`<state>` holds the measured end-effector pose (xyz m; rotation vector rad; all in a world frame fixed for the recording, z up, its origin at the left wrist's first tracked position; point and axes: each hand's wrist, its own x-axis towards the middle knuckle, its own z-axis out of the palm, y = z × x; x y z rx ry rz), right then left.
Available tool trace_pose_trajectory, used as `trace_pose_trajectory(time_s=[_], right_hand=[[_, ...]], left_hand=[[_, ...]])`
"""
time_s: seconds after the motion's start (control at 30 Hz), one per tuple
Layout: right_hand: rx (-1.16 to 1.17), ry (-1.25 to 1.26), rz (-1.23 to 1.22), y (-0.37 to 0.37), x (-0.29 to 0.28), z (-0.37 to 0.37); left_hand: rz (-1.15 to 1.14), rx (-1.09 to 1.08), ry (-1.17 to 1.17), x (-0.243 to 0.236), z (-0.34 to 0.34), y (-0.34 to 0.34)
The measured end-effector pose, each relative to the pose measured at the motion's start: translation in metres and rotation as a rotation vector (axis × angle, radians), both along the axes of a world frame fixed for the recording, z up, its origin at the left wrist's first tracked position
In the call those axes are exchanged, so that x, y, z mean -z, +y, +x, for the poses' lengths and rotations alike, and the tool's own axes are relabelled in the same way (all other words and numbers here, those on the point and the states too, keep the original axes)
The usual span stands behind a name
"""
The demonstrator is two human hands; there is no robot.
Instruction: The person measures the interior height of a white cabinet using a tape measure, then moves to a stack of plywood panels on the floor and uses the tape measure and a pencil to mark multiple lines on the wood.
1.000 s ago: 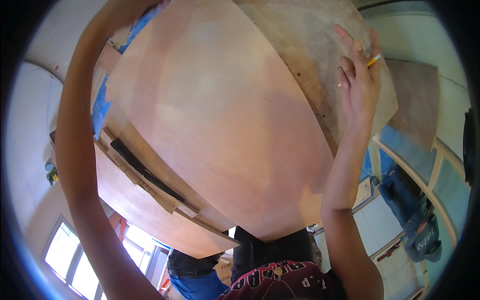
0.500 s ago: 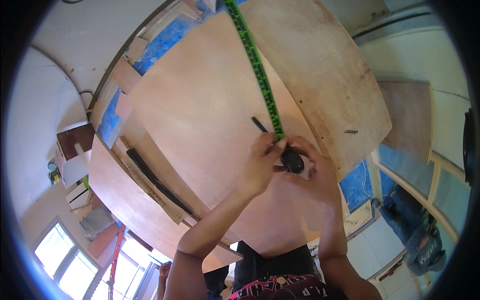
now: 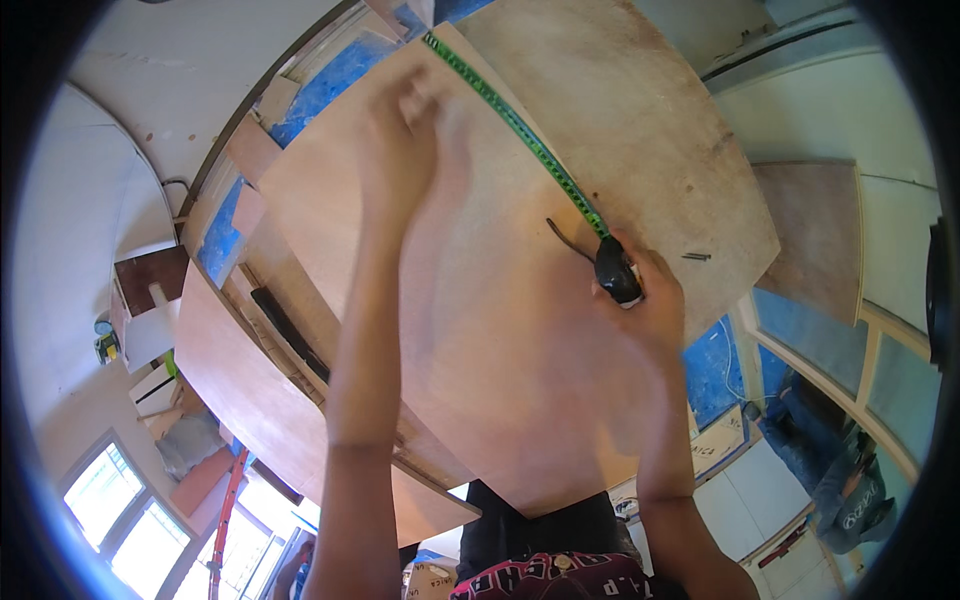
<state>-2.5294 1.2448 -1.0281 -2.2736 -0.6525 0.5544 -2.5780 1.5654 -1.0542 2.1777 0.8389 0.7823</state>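
Note:
A tape measure with a black case [image 3: 616, 272] sits in my right hand [image 3: 652, 300], whose fingers are closed round it. Its green blade [image 3: 520, 128] is pulled out across a pale plywood sheet [image 3: 490, 330] and ends by the sheet's far edge. A thin dark strap [image 3: 568, 238] trails from the case over the wood. Farther off and to the left, my left hand [image 3: 402, 135] hovers over the sheet near the blade's far end, apart from it. Motion blur smears its fingers, so I cannot tell how they are set.
A second, stained board [image 3: 640, 110] lies right of the sheet, with a few screws [image 3: 697, 257] on it. Left of the sheet is a black strip [image 3: 290, 333] among wood offcuts. A person [image 3: 830, 465] is low down at the right. An orange ladder [image 3: 228, 510] stands lower left.
My left hand has left the tape measure and moved far and left. My right hand has shifted the case slightly right and away from me. The blade's far end has come into view.

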Motion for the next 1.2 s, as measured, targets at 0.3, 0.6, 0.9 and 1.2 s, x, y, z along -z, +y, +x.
trace_pose_trajectory(time_s=[0.3, 0.6, 0.9, 1.2], right_hand=[[0.079, -0.094, 0.024, 0.021, 0.009, -0.001], [0.072, -0.063, 0.106, 0.033, 0.020, 0.006], [0.013, -0.065, -0.029, 0.023, 0.017, 0.003], [0.030, -0.040, -0.056, -0.006, 0.020, -0.002]], left_hand=[[0.131, 0.228, 0.221, 0.050, 0.101, 0.113], [-0.006, 0.109, 0.050, 0.061, 0.116, 0.109], [0.069, 0.009, 0.074, 0.070, 0.111, 0.111], [0.108, 0.234, 0.040, 0.065, 0.106, 0.107]])
